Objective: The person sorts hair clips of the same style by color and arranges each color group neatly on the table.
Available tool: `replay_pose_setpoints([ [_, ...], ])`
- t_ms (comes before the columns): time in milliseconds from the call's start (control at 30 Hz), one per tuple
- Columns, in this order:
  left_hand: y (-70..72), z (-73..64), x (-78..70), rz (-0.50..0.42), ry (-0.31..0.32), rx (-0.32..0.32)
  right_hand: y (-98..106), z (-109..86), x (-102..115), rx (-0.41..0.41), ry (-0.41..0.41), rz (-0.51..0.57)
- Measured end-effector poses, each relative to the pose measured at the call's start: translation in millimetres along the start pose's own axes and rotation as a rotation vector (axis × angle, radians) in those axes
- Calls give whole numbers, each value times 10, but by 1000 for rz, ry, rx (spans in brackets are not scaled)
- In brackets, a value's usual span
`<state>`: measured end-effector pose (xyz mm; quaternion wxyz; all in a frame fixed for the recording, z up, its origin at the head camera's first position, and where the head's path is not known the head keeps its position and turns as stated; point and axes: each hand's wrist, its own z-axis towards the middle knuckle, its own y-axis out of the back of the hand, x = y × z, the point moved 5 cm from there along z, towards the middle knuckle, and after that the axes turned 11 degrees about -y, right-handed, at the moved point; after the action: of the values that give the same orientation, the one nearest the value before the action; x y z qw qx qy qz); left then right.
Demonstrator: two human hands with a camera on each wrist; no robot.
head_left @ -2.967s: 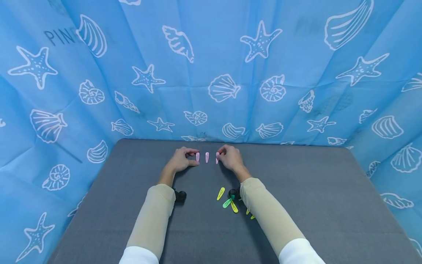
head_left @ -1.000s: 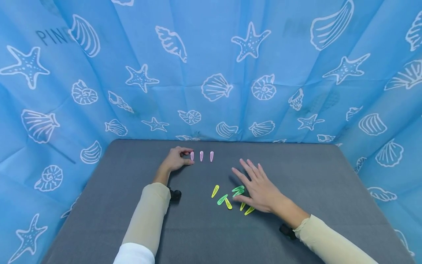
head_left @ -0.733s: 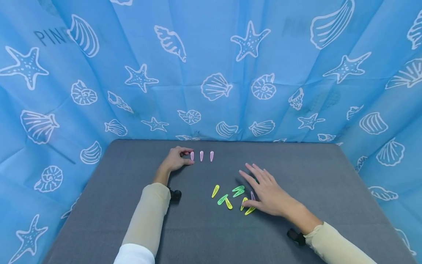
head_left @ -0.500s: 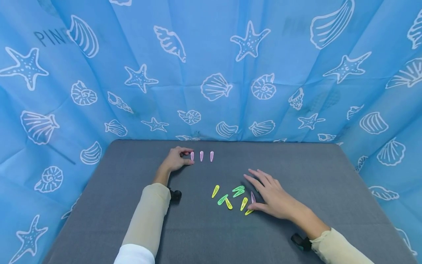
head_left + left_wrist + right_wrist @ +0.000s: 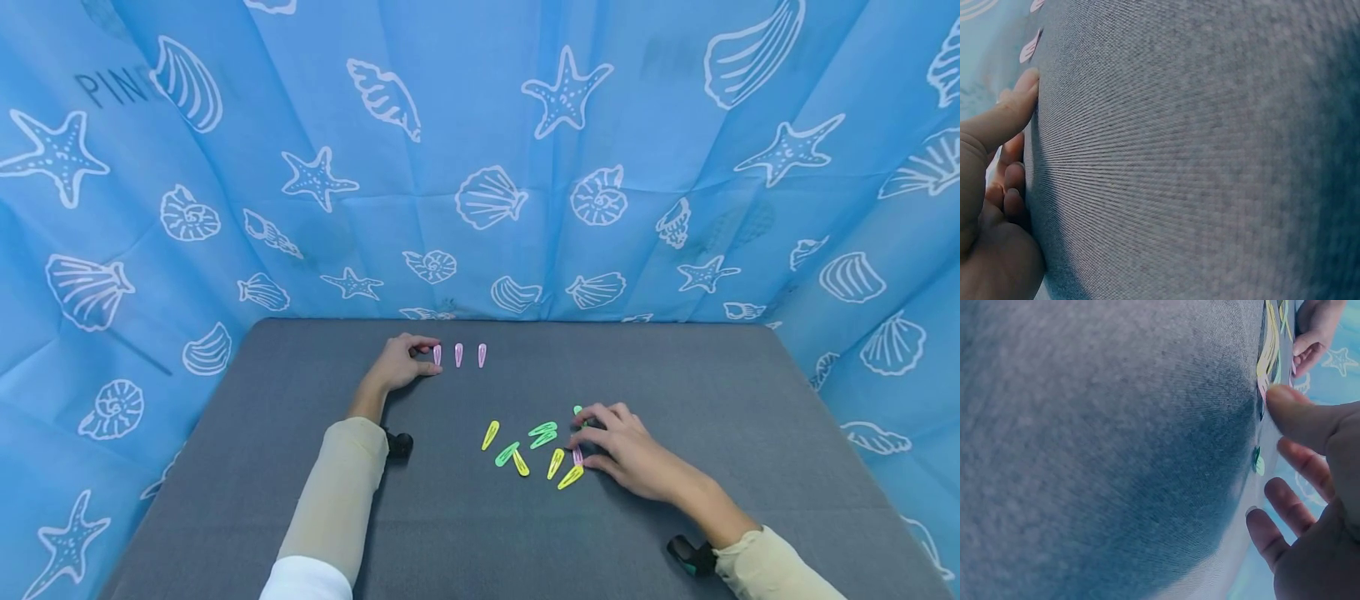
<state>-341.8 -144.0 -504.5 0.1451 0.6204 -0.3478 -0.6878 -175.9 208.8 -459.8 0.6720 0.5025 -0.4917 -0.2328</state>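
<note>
Three pink hair clips lie in a row near the table's back edge: the left one (image 5: 437, 356), the middle one (image 5: 459, 355) and the right one (image 5: 482, 356). My left hand (image 5: 399, 363) holds the left clip between thumb and index fingertips, at its two ends. Another pink hair clip (image 5: 577, 456) lies in the scattered group, partly hidden by my right hand (image 5: 632, 454). The right fingers are bent and spread above it, thumb and index on either side. In the right wrist view the thumb (image 5: 1300, 415) is close beside the clip's end, apart from the other fingers.
Yellow hair clips (image 5: 490, 435) and green hair clips (image 5: 542, 428) lie scattered left of my right hand. A yellow clip (image 5: 571, 477) sits just below the pink one. One green clip (image 5: 577, 410) is partly behind my right fingers. A blue shell-print curtain (image 5: 491, 200) surrounds the grey table (image 5: 337, 533).
My right hand released the third pink clip in the row, moved to the scattered clips, then drew right and bent its fingers over another pink one. My left hand stayed at the left clip.
</note>
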Motion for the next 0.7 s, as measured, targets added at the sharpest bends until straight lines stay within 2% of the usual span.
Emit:
replay_pose_setpoints([
  [233, -11, 7, 8, -14, 13, -2, 23, -8, -37, -30, -17, -41],
  [433, -2, 0, -9, -12, -7, -1, 6, -3, -52, -58, -28, -33],
  [600, -1, -8, -17, -12, 1, 0, 1, -15, -61, -13, -72, -17],
  [700, 0, -10, -20, -10, 7, 2, 3, -16, -76, 40, -103, 53],
])
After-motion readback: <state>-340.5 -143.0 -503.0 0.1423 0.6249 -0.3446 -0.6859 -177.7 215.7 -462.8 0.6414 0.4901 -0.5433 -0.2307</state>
